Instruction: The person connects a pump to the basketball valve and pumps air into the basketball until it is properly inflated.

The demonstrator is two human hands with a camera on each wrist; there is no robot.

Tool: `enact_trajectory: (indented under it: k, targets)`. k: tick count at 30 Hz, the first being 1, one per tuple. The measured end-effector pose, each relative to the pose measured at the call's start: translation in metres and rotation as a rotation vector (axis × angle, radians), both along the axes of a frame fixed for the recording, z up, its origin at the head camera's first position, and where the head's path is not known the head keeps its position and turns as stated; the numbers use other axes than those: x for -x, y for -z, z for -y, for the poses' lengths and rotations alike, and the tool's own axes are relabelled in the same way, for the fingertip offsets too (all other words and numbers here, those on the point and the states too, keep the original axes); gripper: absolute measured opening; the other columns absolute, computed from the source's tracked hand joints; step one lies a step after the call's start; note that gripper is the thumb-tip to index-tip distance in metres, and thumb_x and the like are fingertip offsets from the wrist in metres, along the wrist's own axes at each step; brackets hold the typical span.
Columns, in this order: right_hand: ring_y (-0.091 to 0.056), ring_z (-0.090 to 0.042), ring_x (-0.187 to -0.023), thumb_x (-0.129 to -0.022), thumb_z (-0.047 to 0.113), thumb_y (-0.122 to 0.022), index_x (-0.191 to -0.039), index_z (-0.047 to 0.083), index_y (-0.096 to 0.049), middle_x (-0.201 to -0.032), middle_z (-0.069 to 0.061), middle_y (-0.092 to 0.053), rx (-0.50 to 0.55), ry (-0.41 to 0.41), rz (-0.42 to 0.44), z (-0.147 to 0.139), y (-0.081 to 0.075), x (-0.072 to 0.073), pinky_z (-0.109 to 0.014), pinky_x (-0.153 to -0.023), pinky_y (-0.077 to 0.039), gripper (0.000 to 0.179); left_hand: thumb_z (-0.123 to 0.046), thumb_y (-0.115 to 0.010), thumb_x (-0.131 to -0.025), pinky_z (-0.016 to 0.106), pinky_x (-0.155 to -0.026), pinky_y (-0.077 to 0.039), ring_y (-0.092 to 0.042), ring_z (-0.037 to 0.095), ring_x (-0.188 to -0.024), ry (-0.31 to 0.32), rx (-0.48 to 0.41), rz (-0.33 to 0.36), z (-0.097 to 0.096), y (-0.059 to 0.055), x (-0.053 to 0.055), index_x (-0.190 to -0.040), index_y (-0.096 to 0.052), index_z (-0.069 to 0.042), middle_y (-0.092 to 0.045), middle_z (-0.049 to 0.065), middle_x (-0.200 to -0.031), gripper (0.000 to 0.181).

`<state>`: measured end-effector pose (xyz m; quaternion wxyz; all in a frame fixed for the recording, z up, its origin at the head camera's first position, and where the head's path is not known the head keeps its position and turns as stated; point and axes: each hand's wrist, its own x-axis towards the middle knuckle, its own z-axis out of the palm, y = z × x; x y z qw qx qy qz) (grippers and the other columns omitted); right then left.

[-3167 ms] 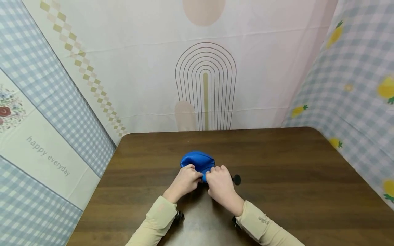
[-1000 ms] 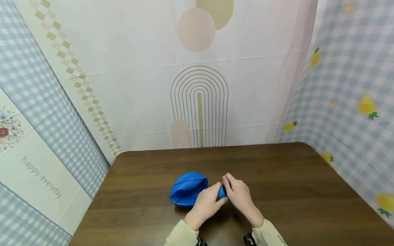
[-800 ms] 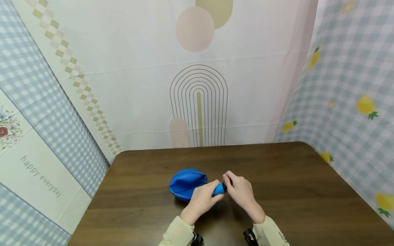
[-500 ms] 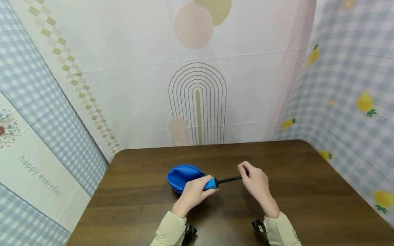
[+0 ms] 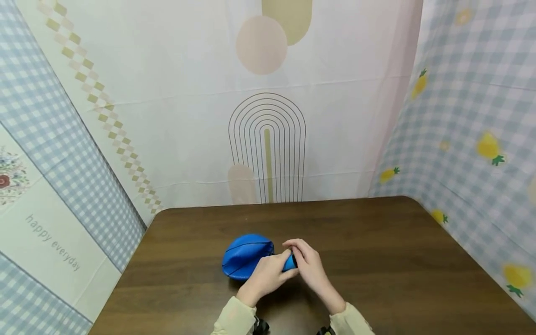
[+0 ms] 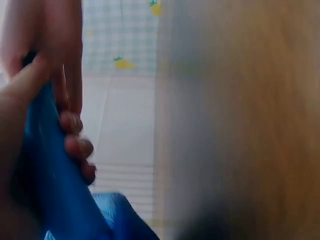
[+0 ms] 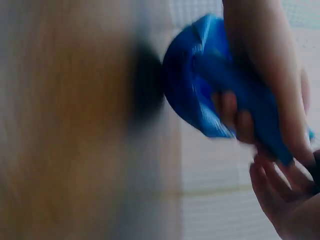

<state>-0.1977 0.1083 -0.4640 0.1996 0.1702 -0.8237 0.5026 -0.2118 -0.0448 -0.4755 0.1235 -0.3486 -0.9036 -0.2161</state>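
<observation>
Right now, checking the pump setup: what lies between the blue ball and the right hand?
Head view: the blue pump barrel, gripped by the left hand, lies between the blue ball and the right hand.

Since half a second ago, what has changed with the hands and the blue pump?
The right hand has pushed the black rod back into the blue pump, closing against the left hand, which still grips the barrel. The deflated blue ball stays on the table.

A dark brown wooden table (image 5: pixel 398 260) stands before pale arch-printed cloth (image 5: pixel 268 116); blue checked patterned cloths (image 5: pixel 473 116) flank it.
</observation>
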Motion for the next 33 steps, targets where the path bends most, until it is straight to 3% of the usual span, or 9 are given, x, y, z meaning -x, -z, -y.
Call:
enact_trajectory:
  k: [4, 8, 11, 14, 17, 22, 26, 30, 33]
  targets:
    - [-0.064, -0.008, -0.073, -0.100, 0.006, -0.050, -0.106, 0.017, -0.067, -0.084, 0.005, -0.070, -0.110, 0.030, 0.001, -0.013, -0.009, 0.002, -0.022, -0.066, -0.050, 0.021, -0.053, -0.055, -0.094, 0.015, -0.053, -0.035, -0.046, 0.000, -0.058, 0.023, -0.034, 0.065, 0.012, -0.003, 0.006, -0.104, -0.059, -0.023, -0.059, -0.007, -0.073, 0.032]
    - [-0.048, -0.001, -0.054, -0.100, 0.010, -0.050, -0.108, 0.018, -0.065, -0.072, 0.005, -0.063, -0.283, 0.145, -0.017, -0.039, -0.023, 0.004, -0.021, -0.051, -0.038, 0.019, -0.057, -0.054, -0.092, 0.015, -0.048, -0.029, -0.036, -0.001, -0.051, 0.006, -0.043, 0.107, 0.021, -0.006, 0.010, -0.093, -0.056, -0.025, -0.042, -0.011, -0.064, 0.032]
    - [-0.041, -0.002, -0.050, -0.101, 0.014, -0.050, -0.107, 0.021, -0.065, -0.067, 0.005, -0.060, -0.397, 0.214, 0.059, -0.054, -0.030, 0.005, -0.023, -0.047, -0.032, 0.018, -0.058, -0.053, -0.092, 0.016, -0.048, -0.029, -0.035, -0.001, -0.050, 0.001, -0.027, 0.128, 0.024, -0.007, 0.012, -0.092, -0.056, -0.025, -0.039, -0.012, -0.063, 0.033]
    - [-0.042, -0.004, -0.049, -0.101, 0.016, -0.049, -0.107, 0.021, -0.065, -0.063, 0.005, -0.056, -0.464, 0.176, 0.169, -0.060, -0.030, 0.005, -0.024, -0.047, -0.032, 0.017, -0.060, -0.050, -0.093, 0.016, -0.048, -0.029, -0.035, -0.001, -0.049, -0.004, -0.003, 0.147, 0.023, -0.003, 0.011, -0.090, -0.055, -0.024, -0.038, -0.012, -0.062, 0.036]
    - [-0.044, -0.004, -0.055, -0.100, 0.018, -0.053, -0.106, 0.016, -0.064, -0.067, 0.007, -0.055, -0.430, 0.104, 0.204, -0.058, -0.024, 0.007, -0.023, -0.053, -0.037, 0.013, -0.060, -0.049, -0.093, 0.016, -0.046, -0.027, -0.032, 0.000, -0.047, -0.008, 0.004, 0.148, 0.020, 0.002, 0.009, -0.088, -0.053, -0.023, -0.035, -0.012, -0.060, 0.038]
    - [-0.062, -0.017, -0.093, -0.097, 0.026, -0.060, -0.121, 0.014, -0.056, -0.104, -0.004, -0.060, -0.268, -0.090, 0.172, -0.034, -0.014, 0.006, -0.029, -0.079, -0.051, 0.028, -0.052, -0.054, -0.094, 0.015, -0.046, -0.025, -0.032, 0.000, -0.047, -0.023, -0.004, 0.067, 0.013, 0.003, 0.004, -0.090, -0.053, -0.019, -0.037, -0.011, -0.060, 0.033]
    - [-0.057, -0.027, -0.114, -0.102, 0.031, -0.050, -0.133, 0.013, -0.048, -0.126, -0.012, -0.053, -0.221, -0.250, 0.209, -0.017, -0.013, 0.000, -0.036, -0.091, -0.051, 0.036, -0.044, -0.062, -0.092, 0.016, -0.049, -0.031, -0.044, 0.002, -0.052, -0.007, 0.007, 0.033, 0.012, -0.003, 0.001, -0.096, -0.055, -0.018, -0.054, -0.007, -0.066, 0.028]
    - [-0.061, -0.010, -0.089, -0.103, 0.031, -0.046, -0.123, 0.015, -0.056, -0.109, -0.002, -0.065, -0.328, -0.186, 0.225, -0.022, -0.018, -0.003, -0.027, -0.071, -0.051, 0.027, -0.049, -0.060, -0.092, 0.017, -0.057, -0.039, -0.052, 0.001, -0.064, 0.041, -0.023, 0.154, 0.018, -0.009, 0.004, -0.107, -0.059, -0.023, -0.065, -0.006, -0.082, 0.030]
    - [-0.051, 0.001, -0.065, -0.102, 0.032, -0.049, -0.107, 0.020, -0.062, -0.086, 0.006, -0.066, -0.419, -0.050, 0.203, -0.033, -0.026, -0.001, -0.021, -0.057, -0.041, 0.019, -0.050, -0.058, -0.093, 0.019, -0.066, -0.044, -0.054, 0.000, -0.075, 0.049, -0.052, 0.248, 0.028, -0.015, 0.008, -0.115, -0.060, -0.029, -0.067, -0.010, -0.096, 0.030]
